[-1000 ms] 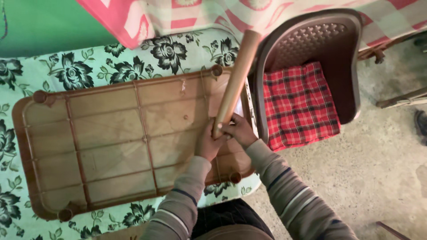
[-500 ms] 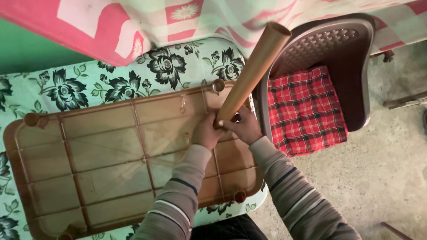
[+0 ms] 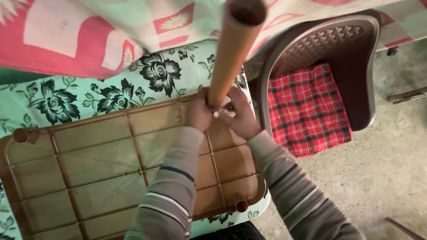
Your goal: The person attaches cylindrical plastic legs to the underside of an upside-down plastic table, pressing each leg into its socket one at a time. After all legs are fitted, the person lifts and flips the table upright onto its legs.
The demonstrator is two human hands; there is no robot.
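Two hands on one part: our left hand and right hand both wrap the bottom end of a long brown plastic tube leg, grip closed tight around it from either side, fingers nearly touching each other. The leg stands close to upright, tilted slightly toward the camera, its open hollow top right under our view. Its foot sits at the far right corner of an upturned brown plastic table top with moulded ribs, right where a corner socket should be; our fingers hide the joint, so we cannot tell whether it is seated.

The table top lies underside up on a bed covered in a pale green sheet with black flower print. Other round corner sockets show empty at the near right and far left. A red, white and green patterned blanket hangs across the top of the view. A dark brown plastic chair with a perforated back stands just beside the bed on the concrete floor, carrying a red tartan cushion.

Handling judgement: leg looks light, stiff, hollow, smooth enough to slip when twisted. Low grip near the socket suits it; ribs look thin, so side loads may crack them.
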